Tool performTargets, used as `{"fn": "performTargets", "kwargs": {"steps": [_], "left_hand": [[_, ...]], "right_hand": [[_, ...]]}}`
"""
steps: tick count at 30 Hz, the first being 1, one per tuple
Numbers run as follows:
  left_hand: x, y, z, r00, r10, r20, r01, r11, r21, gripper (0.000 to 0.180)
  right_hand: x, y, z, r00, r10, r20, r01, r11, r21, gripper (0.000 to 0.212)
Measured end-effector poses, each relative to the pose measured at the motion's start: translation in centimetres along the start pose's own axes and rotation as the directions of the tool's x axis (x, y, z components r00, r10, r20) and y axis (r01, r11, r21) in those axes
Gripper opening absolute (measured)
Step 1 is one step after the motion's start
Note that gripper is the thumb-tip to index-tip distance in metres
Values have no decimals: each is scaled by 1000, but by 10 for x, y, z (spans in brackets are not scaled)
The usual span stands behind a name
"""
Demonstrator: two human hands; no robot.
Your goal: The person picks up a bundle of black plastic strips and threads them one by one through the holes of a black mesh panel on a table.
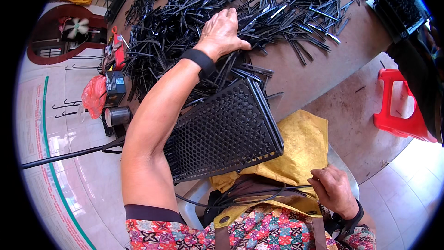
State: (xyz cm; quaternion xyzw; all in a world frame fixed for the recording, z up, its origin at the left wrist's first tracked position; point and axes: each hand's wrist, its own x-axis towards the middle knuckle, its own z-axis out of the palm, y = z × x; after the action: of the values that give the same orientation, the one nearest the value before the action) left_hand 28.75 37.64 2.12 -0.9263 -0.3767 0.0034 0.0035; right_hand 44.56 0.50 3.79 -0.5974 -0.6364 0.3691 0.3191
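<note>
My left hand (pixel 222 32) reaches over the heap of thin black strips (pixel 180 23), its thumb spread away from the fingers. The fingertips are bent down out of sight among the strips. Below that forearm, a black perforated basket-like panel (pixel 222 129) stands tilted, close to my lap. At the right of my lap, my right hand (pixel 335 190) is closed with curled fingers. A thin black cord (pixel 296 187) runs across my lap to its fingertips. A yellow apron or cloth (pixel 300 139) covers my lap.
Left of the table (pixel 333 69) are a black box (pixel 114 88), a red plastic bag (pixel 94 95), a metal can (pixel 118 116) and a black rod (pixel 69 158). A red stool (pixel 386 106) stands at the right, below a container of black pieces (pixel 400 11). Behind is a fan (pixel 77 28).
</note>
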Motion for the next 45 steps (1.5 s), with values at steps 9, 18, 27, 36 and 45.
{"fn": "performTargets", "kwargs": {"steps": [9,18,27,36,45], "left_hand": [[6,9,5,987,-66,149,83,990,-110,106],[11,1,-12,981,-1,192,14,998,-69,62],[-8,9,11,978,209,13,-207,973,-98,64],[3,16,9,984,-64,168,69,997,-24,40],[-6,-5,-29,971,-162,-178,123,969,-214,39]], "right_hand": [[-1,0,2,1000,1,-1,-1,1000,-5,18],[-2,2,1,1000,-4,10,4,1000,-16,18],[-1,0,2,999,9,34,-8,999,-31,19],[-2,0,2,998,28,59,-22,995,-93,18],[-4,1,3,1000,-14,1,14,992,-127,20]]}}
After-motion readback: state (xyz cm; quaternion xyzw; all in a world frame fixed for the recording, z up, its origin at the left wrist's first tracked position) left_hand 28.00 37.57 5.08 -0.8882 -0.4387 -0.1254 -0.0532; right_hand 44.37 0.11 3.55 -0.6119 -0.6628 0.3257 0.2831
